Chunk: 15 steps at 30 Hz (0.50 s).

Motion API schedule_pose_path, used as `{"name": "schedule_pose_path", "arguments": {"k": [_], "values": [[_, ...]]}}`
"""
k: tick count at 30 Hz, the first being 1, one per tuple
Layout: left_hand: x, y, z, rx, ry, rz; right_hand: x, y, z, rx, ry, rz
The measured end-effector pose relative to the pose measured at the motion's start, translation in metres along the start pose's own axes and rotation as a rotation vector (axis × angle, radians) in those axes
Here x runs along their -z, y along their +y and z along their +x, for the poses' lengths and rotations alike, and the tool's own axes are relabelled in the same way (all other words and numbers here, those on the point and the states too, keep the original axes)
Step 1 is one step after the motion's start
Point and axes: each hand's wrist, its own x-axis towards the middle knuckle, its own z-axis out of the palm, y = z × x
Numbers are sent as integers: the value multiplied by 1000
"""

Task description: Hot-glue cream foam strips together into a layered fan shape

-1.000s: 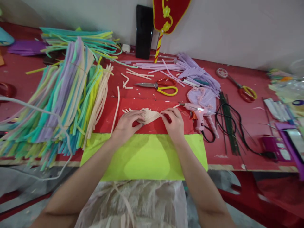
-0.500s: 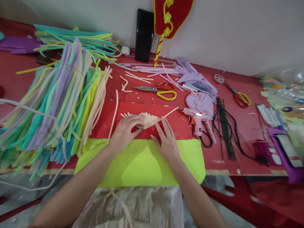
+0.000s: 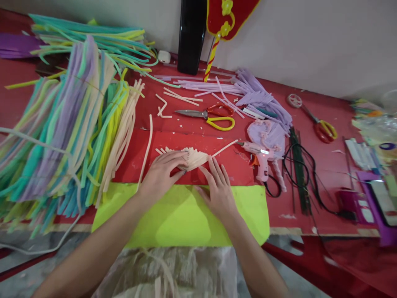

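On a cluttered red worktable, your left hand presses flat on a partly built fan of cream foam strips, your right hand lies open-fingered just beside it, one strip jutting toward the pink glue gun, many loose strips unused far left.
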Motion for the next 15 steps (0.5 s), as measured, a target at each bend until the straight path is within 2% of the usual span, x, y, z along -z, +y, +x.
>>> {"name": "schedule_pose_path", "arguments": {"k": [15], "values": [[-1, -1, 1, 4, -14, 0, -1, 0, 1, -3, -26, -11]]}}
